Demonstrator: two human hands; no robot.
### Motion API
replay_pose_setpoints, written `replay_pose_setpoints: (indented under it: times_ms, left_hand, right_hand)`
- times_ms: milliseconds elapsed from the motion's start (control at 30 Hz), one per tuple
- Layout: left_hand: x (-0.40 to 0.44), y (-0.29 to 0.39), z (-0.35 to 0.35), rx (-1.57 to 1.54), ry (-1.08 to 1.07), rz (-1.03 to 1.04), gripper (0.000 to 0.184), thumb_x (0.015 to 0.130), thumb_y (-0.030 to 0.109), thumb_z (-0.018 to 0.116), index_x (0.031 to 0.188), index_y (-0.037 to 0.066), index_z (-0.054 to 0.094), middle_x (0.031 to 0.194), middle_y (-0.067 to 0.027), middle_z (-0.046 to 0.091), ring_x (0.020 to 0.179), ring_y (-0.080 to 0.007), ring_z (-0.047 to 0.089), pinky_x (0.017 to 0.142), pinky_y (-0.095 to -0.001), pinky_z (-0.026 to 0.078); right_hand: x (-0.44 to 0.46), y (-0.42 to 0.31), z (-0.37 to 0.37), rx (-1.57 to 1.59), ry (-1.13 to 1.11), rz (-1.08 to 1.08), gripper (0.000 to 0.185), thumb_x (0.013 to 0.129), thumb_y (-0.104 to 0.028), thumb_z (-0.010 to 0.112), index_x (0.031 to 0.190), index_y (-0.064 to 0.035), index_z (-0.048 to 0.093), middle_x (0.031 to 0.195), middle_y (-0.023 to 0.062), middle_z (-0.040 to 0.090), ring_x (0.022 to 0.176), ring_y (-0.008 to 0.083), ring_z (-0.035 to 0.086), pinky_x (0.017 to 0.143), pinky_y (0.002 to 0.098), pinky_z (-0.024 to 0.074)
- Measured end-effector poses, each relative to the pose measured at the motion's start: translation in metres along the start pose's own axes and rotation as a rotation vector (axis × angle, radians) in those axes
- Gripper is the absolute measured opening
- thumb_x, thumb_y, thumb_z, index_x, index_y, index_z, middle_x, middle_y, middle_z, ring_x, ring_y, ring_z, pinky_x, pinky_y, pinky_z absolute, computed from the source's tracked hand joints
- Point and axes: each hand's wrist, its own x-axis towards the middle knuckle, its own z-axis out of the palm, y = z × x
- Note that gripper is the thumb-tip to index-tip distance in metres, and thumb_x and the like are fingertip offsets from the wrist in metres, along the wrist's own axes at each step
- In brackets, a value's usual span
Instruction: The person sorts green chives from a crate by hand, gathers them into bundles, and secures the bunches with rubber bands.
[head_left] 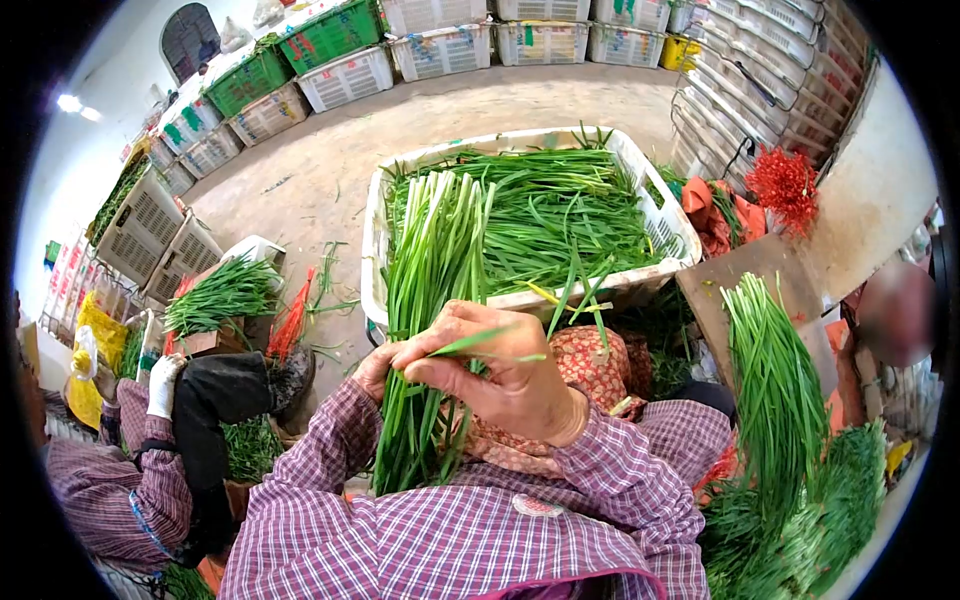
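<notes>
Upright in front of my chest stands a bunch of long green stalks [432,250], pale ends up. My left hand [375,372] is wrapped round its lower part, mostly hidden behind my other hand. Across the front of the bunch, my right hand [495,370] pinches a loose green leaf [475,341] between thumb and finger. Just beyond both hands, a white plastic crate [372,270] holds many more green stalks [560,215] lying flat.
At right, another bunch [770,380] lies by a brown board [745,262], near red ties [783,190]. Stacked crates [770,80] rise behind. A co-worker with a white glove [163,385] sits at left beside cut greens [222,295]. Crates [440,52] line the back.
</notes>
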Motion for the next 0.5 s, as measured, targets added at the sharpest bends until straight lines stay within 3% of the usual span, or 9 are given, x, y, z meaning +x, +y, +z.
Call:
replay_pose_setpoints:
  times_ms: [67, 133, 167, 200, 267, 333, 400, 467, 500]
  left_hand:
    - [-0.002, -0.001, 0.003, -0.247, -0.084, -0.061, 0.042, 0.08, 0.024, 0.067, 0.113, -0.001, 0.062, 0.109, -0.0101, 0.066, 0.102, -0.0222, 0.063, 0.089, -0.0362, 0.052]
    - [-0.003, -0.012, 0.0, -0.208, 0.135, -0.196, 0.037, 0.076, 0.019, 0.068, 0.107, -0.001, 0.064, 0.1, -0.0116, 0.068, 0.089, -0.0234, 0.066, 0.079, -0.0359, 0.055]
    - [0.004, -0.028, -0.021, -0.336, 0.173, -0.32, 0.035, 0.072, 0.017, 0.069, 0.103, -0.001, 0.064, 0.089, -0.0114, 0.068, 0.073, -0.021, 0.064, 0.071, -0.0348, 0.056]
    - [0.005, -0.027, -0.021, -0.29, 0.177, -0.31, 0.034, 0.072, 0.017, 0.069, 0.1, -0.001, 0.065, 0.082, -0.0104, 0.067, 0.064, -0.0176, 0.06, 0.067, -0.0335, 0.056]
    - [0.008, -0.034, -0.028, -0.437, -0.096, -0.32, 0.038, 0.072, 0.018, 0.069, 0.103, -0.002, 0.064, 0.082, -0.0099, 0.067, 0.06, -0.017, 0.058, 0.064, -0.0332, 0.056]
    - [0.007, -0.026, -0.012, -0.509, -0.037, -0.318, 0.042, 0.07, 0.017, 0.071, 0.106, -0.004, 0.062, 0.082, -0.0103, 0.067, 0.059, -0.0177, 0.059, 0.062, -0.0336, 0.056]
    - [0.008, -0.026, -0.01, -0.472, -0.006, -0.287, 0.046, 0.068, 0.015, 0.073, 0.108, -0.005, 0.061, 0.084, -0.0118, 0.067, 0.062, -0.0186, 0.061, 0.062, -0.0336, 0.056]
    - [0.007, -0.026, -0.013, -0.469, 0.005, -0.313, 0.045, 0.067, 0.014, 0.074, 0.106, -0.005, 0.061, 0.087, -0.0133, 0.067, 0.067, -0.0201, 0.064, 0.064, -0.0336, 0.057]
    - [0.007, -0.024, -0.01, -0.435, -0.044, -0.299, 0.045, 0.067, 0.014, 0.074, 0.106, -0.006, 0.061, 0.087, -0.0135, 0.067, 0.067, -0.0204, 0.064, 0.063, -0.0335, 0.056]
  right_hand:
    - [-0.005, 0.005, -0.009, -0.107, -0.025, 0.022, 0.009, 0.081, -0.008, 0.07, 0.089, -0.0017, 0.07, 0.077, 0.0081, 0.066, 0.067, 0.0176, 0.062, 0.058, 0.0296, 0.0476]
    - [-0.016, 0.008, -0.019, -0.173, -0.198, 0.058, 0.009, 0.082, -0.008, 0.07, 0.089, -0.0033, 0.071, 0.077, 0.007, 0.067, 0.068, 0.0156, 0.062, 0.059, 0.0288, 0.0491]
    - [-0.021, 0.004, -0.021, -0.113, -0.283, 0.121, 0.009, 0.084, -0.01, 0.068, 0.089, -0.0045, 0.071, 0.077, 0.0059, 0.068, 0.07, 0.014, 0.064, 0.06, 0.0284, 0.051]
    - [-0.036, 0.009, -0.024, -0.086, -0.375, 0.159, 0.01, 0.086, -0.013, 0.066, 0.09, -0.0046, 0.07, 0.079, 0.005, 0.068, 0.072, 0.0136, 0.065, 0.062, 0.029, 0.0524]
    - [-0.044, -0.003, -0.036, -0.098, -0.672, 0.295, 0.018, 0.088, -0.017, 0.064, 0.102, -0.006, 0.068, 0.088, 0.0072, 0.068, 0.08, 0.0171, 0.066, 0.07, 0.0333, 0.0538]
    - [-0.066, 0.0, -0.047, -0.183, -0.676, 0.339, 0.043, 0.089, -0.023, 0.063, 0.128, -0.007, 0.054, 0.099, 0.0128, 0.065, 0.092, 0.0235, 0.064, 0.081, 0.0389, 0.0519]
    - [-0.078, 0.017, -0.076, -0.532, -0.558, 0.201, 0.054, 0.088, -0.031, 0.063, 0.132, -0.0045, 0.048, 0.106, 0.0127, 0.065, 0.095, 0.0224, 0.064, 0.084, 0.0376, 0.0515]
    - [-0.054, 0.01, -0.109, -0.686, -0.466, 0.753, 0.063, 0.089, -0.036, 0.061, 0.137, -0.002, 0.041, 0.12, 0.0181, 0.06, 0.105, 0.0238, 0.061, 0.088, 0.0383, 0.0506]
    - [-0.047, 0.014, -0.115, -0.627, -0.258, 0.811, 0.064, 0.09, -0.035, 0.06, 0.139, -0.0013, 0.037, 0.126, 0.0204, 0.055, 0.111, 0.0255, 0.058, 0.091, 0.0383, 0.0489]
